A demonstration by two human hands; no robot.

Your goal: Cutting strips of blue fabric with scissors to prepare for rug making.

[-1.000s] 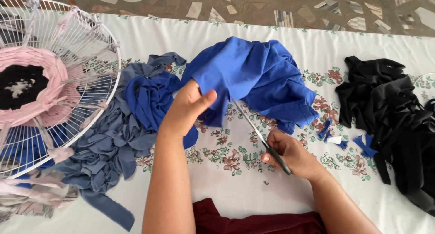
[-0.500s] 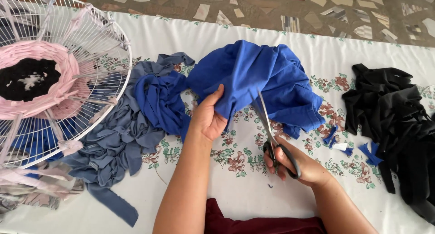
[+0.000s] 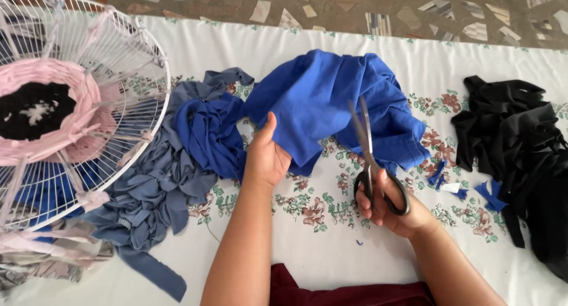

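While L hand [image 3: 267,158] pins blue cloth [image 3: 322,99] — R hand [image 3: 390,208] | scissors [image 3: 370,164] gripped

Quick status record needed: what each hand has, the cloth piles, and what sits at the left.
left hand: grips the edge of the blue cloth
right hand: holds black-handled scissors, blades on the blue cloth
grey-blue strips: piled left of the blue cloth
black cloth: heaped at right
wire fan guard: far left, pink strips woven in
surface: floral sheet

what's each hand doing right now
Left hand: closed on the edge of the blue cloth.
Right hand: closed on the scissors, blades over the cloth.
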